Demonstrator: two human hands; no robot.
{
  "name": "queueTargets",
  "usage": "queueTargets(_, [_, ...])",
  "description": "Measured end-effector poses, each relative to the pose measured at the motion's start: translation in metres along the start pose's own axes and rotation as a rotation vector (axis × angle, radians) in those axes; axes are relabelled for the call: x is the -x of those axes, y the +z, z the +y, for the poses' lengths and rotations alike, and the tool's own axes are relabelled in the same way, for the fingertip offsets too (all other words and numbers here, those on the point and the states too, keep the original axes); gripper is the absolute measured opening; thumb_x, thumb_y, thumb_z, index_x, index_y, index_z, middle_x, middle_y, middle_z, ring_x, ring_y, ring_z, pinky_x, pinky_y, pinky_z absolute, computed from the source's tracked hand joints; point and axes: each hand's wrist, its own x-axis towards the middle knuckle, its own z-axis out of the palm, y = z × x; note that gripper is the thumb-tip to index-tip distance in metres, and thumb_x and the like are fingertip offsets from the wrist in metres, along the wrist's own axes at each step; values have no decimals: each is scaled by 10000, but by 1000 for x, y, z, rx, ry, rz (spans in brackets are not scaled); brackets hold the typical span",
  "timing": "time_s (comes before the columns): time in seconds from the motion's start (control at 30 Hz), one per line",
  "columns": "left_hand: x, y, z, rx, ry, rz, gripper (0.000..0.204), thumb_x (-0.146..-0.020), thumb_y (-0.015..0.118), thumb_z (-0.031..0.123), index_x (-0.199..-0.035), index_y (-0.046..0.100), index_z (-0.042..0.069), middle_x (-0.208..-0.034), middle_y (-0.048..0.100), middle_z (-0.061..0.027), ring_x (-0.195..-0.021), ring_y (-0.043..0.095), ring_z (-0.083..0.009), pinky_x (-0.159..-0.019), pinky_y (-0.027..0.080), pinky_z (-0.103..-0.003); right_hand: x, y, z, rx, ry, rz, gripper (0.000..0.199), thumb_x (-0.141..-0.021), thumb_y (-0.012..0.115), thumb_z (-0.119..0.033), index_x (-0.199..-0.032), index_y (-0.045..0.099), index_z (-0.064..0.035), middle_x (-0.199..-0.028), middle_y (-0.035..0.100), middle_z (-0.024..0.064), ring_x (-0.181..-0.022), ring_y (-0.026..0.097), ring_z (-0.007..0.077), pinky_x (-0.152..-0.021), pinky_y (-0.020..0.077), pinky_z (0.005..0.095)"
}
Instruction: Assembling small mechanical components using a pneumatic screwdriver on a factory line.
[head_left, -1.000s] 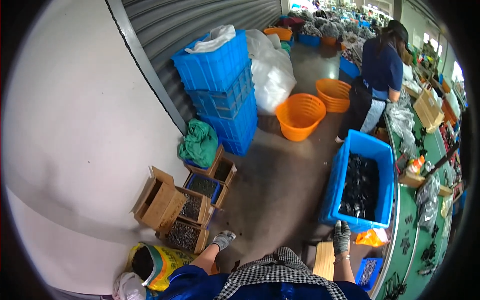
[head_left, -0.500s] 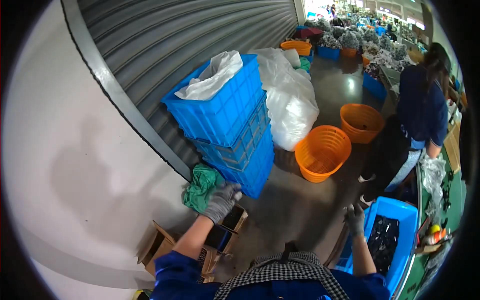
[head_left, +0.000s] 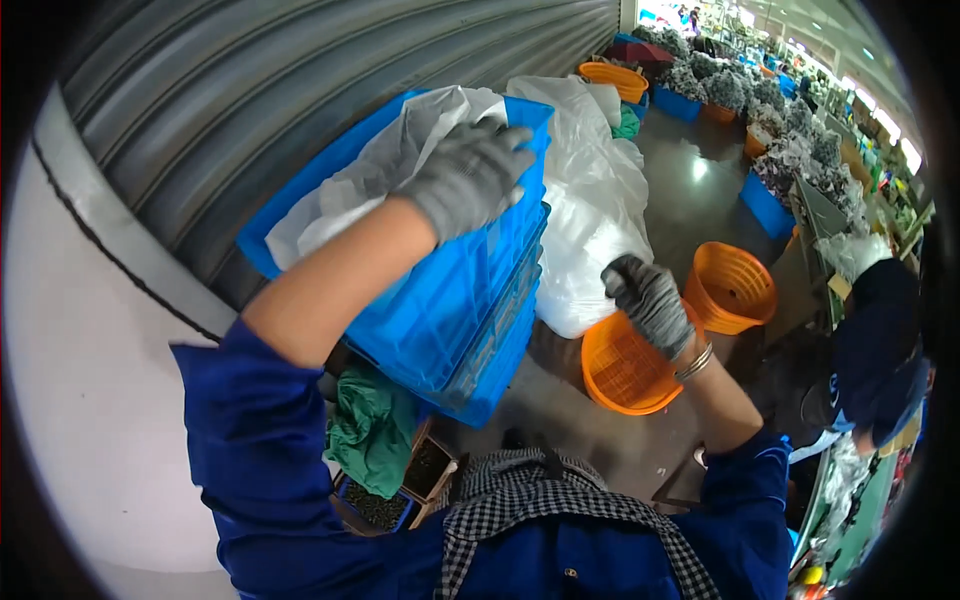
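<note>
My left hand point(head_left: 470, 182), in a grey glove, is over the near right rim of the top blue crate point(head_left: 430, 300), fingers stretched out. Beneath and beside it is a crumpled white plastic sheet point(head_left: 370, 165) lying in the crate. Whether the fingertips touch the rim or the sheet, I cannot tell. The crate tops a stack of blue crates. My right hand point(head_left: 652, 305), also gloved, hangs in the air above an orange basket point(head_left: 630, 375), between it and a large translucent plastic bag point(head_left: 595, 200). Its fingers are loosely bent, with nothing visible in them.
A second orange basket point(head_left: 735, 285) stands farther right. Green cloth point(head_left: 370, 430) lies by the stack, over boxes of small dark parts point(head_left: 375, 505). A metal shutter point(head_left: 330, 50) rises behind the crates. Another person point(head_left: 860, 350) leans over a green workbench point(head_left: 860, 520) at right.
I have come closer to the crate stack. My left hand has risen from beside the green cloth to the top crate. My right hand has moved from the blue tub to above the orange basket.
</note>
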Motion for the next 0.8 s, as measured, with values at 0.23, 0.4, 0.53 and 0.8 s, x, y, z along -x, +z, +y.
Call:
queueTargets(0.23, [-114, 82, -99, -222, -55, -523, 582, -817, 629, 494, -1262, 601, 120, -1326, 567, -96, -1278, 489, -290, -1113, 265, -510, -216, -21, 12, 106, -128, 35, 235, -959, 595, -213, -1000, 638, 14, -724, 628, 61, -633, 563, 97, -600, 477, 258])
queueTargets(0.4, [-98, 116, -118, -200, -163, -968, 470, -864, 589, 355, -1242, 596, 74, -1264, 602, -141, -1220, 533, -303, -1141, 253, -457, -376, 10, 85, 158, -309, -22, 394, -978, 533, -367, -1027, 638, 9, -849, 660, 114, -733, 633, 199, -686, 521, 354])
queueTargets(0.53, [47, 149, -158, -190, -300, -457, 331, -805, 664, 216, -1119, 667, 112, -1176, 631, -143, -1156, 550, -306, -1086, 351, -418, -457, 85, 96, 375, -629, -458, 358, -973, 530, -348, -1054, 639, -17, -883, 673, 111, -798, 645, 277, -742, 523, 393])
queueTargets(0.8, [51, 48, -128, 117, -802, -832, 388, -738, 718, 175, -1118, 663, 114, -1144, 639, -133, -1131, 557, -300, -1086, 347, -428, -529, 331, 170, 957, -1086, -1255, 290, -948, 520, -247, -1146, 641, -74, -1172, 623, 115, -1042, 613, 285, -871, 511, 412])
